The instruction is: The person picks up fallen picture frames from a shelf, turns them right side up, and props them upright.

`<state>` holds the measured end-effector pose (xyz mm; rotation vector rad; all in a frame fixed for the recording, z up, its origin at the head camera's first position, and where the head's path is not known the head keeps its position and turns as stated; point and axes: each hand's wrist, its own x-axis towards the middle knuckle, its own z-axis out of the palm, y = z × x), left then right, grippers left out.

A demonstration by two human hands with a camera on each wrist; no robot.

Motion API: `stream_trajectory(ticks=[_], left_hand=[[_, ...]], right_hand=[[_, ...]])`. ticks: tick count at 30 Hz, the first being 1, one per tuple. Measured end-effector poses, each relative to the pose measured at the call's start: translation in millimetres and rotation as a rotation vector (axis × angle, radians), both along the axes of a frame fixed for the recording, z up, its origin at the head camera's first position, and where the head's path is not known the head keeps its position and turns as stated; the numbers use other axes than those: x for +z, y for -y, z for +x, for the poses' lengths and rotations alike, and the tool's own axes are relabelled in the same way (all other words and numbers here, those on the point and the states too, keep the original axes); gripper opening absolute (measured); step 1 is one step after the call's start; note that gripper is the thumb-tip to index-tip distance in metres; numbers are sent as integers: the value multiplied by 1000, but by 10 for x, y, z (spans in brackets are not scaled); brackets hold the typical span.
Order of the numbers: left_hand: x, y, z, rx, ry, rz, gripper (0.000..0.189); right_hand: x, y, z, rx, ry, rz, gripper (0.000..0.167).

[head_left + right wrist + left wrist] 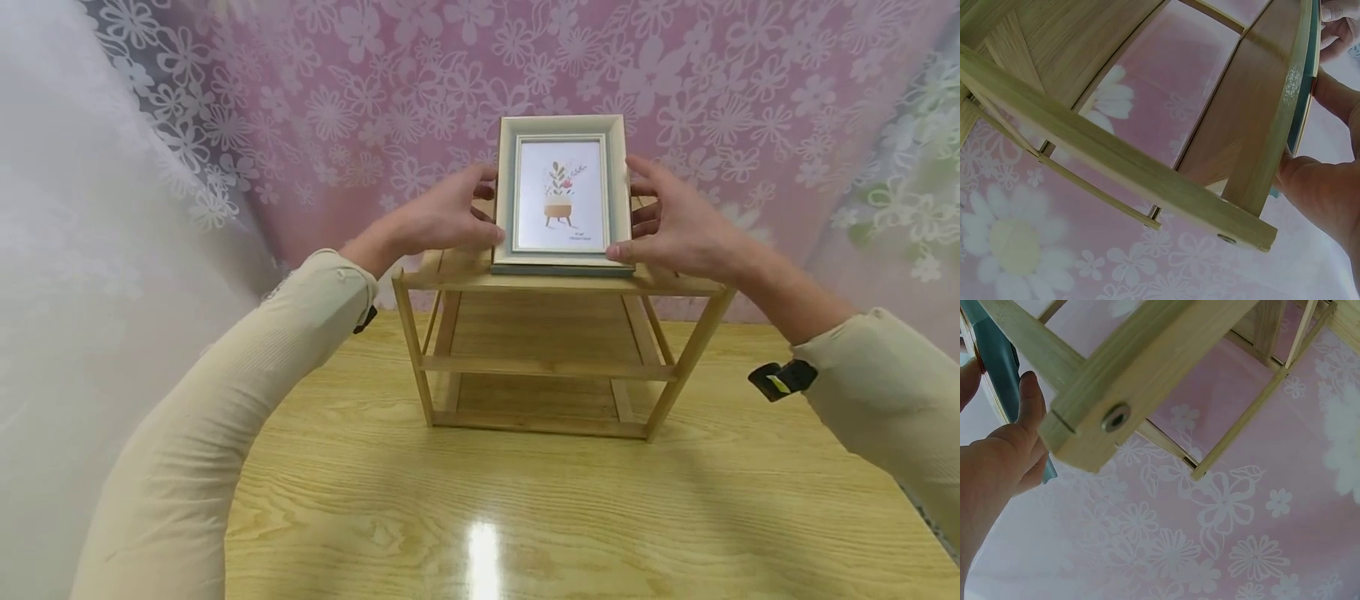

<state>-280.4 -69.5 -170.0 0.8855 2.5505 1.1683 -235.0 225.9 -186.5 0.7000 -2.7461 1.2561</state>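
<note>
A picture frame [561, 263] with a cream and grey-green border and a potted-plant print stands on the top shelf of a wooden rack [547, 367], tipped slightly back. My left hand [453, 208] grips its left side, thumb at the lower front and fingers going behind. On the opposite side my right hand [678, 221] holds the frame the same way, thumb on the lower right corner. In the left wrist view the frame's teal edge [997, 359] shows between thumb and fingers. The right wrist view has the teal edge [1302, 112] beside the rack's top.
The rack has slanted side legs and lower shelves, and stands on a wood-grain table [375, 500]. Behind it hangs a pink curtain [360, 100] with white flowers. A pale white curtain [90, 292] hangs at the left.
</note>
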Motion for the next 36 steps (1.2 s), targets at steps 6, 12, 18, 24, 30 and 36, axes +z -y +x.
stream_trajectory(ticks=[6,12,18,24,30,36], left_hand=[[1,-6,-2,-9,1,36,78],[-2,2,16,26,1,47,89],[3,1,19,14,-18,78,97],[23,-7,9,18,-44,69,96],[54,3,-2,66,-52,54,93],[106,-11,-6,74,-44,106,84]], right_hand=[[-2,7,-2,-15,-45,22,105],[12,33,-16,-54,-63,34,96],[29,49,-25,-137,-50,-7,76],[69,31,-31,-171,-47,-59,67],[115,2,-45,-163,-43,-102,68],[134,-23,-59,-149,-51,-157,73]])
